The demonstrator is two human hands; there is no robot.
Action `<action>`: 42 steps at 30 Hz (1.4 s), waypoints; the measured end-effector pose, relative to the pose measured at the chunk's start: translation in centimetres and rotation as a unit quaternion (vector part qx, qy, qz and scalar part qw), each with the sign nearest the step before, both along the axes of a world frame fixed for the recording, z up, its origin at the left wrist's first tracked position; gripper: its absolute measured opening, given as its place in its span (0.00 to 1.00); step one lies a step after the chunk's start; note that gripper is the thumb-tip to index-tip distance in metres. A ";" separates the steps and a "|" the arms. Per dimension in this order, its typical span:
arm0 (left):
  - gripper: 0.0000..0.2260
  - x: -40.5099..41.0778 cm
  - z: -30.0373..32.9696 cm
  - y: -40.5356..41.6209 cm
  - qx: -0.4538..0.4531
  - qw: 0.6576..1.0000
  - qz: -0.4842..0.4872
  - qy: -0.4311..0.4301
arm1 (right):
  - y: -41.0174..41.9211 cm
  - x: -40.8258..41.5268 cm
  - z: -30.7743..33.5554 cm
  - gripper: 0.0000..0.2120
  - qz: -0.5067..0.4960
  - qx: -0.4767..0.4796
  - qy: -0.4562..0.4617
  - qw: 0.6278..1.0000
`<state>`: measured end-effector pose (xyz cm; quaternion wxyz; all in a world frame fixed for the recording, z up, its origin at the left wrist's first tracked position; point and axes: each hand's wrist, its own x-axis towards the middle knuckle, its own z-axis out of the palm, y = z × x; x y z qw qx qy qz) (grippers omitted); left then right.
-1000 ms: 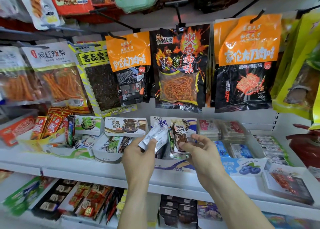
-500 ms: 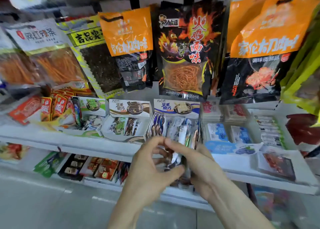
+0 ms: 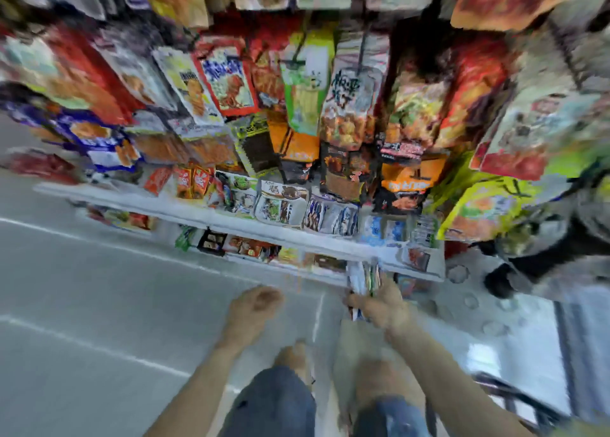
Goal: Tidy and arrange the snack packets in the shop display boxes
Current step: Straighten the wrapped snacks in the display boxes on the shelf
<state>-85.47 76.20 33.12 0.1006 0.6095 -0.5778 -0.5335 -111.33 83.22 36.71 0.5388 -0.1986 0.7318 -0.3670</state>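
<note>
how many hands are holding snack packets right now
1. The right hand grips a small bunch of white and green snack packets below the white shelf edge. The left hand looks curled and empty, though blur may hide something.

A blurred bunch of slim snack packets [image 3: 364, 279] stands upright below the shelf's display boxes [image 3: 280, 205].

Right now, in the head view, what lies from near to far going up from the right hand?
Right hand, its grip on a bunch of snack packets → white shelf edge → display boxes of small packets → hanging snack bags.
</note>
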 end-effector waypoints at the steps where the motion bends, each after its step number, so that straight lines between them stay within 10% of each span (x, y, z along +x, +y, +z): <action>1: 0.02 1.1 1.8 1.5 0.017 0.999 -0.001 -0.043 | 1.6 -0.3 2.3 0.15 -0.001 0.019 0.012 1.000; 5: 0.17 3.5 10.5 6.6 0.036 0.971 -0.089 -0.219 | 8.8 -2.0 6.5 0.19 0.014 0.121 0.056 0.991; 11: 0.09 5.7 12.5 8.7 0.050 0.969 -0.057 -0.234 | 12.8 -2.0 8.8 0.19 0.029 0.122 0.114 0.986; 18: 0.08 14.9 12.6 16.5 0.119 0.952 0.122 -0.255 | 5.3 4.2 11.1 0.19 0.169 0.107 0.097 0.975; 27: 0.08 31.7 8.5 27.4 0.276 0.873 0.277 -0.291 | -7.8 20.9 13.1 0.44 0.315 0.037 0.127 0.940; 42: 0.05 51.6 10.2 -4.0 0.143 0.960 0.172 -0.167 | -9.7 33.1 12.1 0.24 0.081 0.185 0.176 0.964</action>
